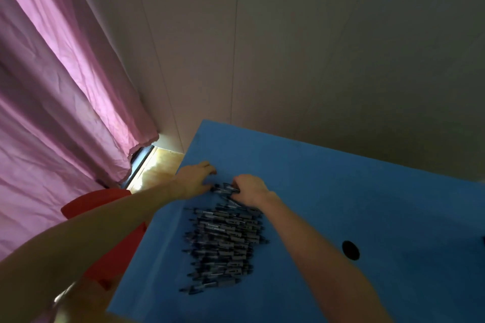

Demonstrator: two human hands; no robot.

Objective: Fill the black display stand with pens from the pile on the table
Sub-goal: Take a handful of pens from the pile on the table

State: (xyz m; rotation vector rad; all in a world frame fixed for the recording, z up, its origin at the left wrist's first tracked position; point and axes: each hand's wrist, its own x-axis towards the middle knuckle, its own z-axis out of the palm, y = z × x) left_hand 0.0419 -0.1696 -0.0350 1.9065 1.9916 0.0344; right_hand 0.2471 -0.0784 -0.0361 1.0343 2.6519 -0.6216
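Observation:
A pile of dark pens with grey labels [223,241] lies on the blue table [341,191], spread from the middle toward the near edge. My right hand [249,189] is at the far end of the pile with its fingers curled round a few pens [223,188]. My left hand [195,178] lies on the table just left of those pens, fingers bent and their tips touching the surface near the pen ends. No black display stand is in view.
A round black hole [350,250] is in the tabletop to the right of the pile. A red chair [110,244] stands left of the table. A pink curtain [57,113] hangs at the left, and a plain wall rises behind the table.

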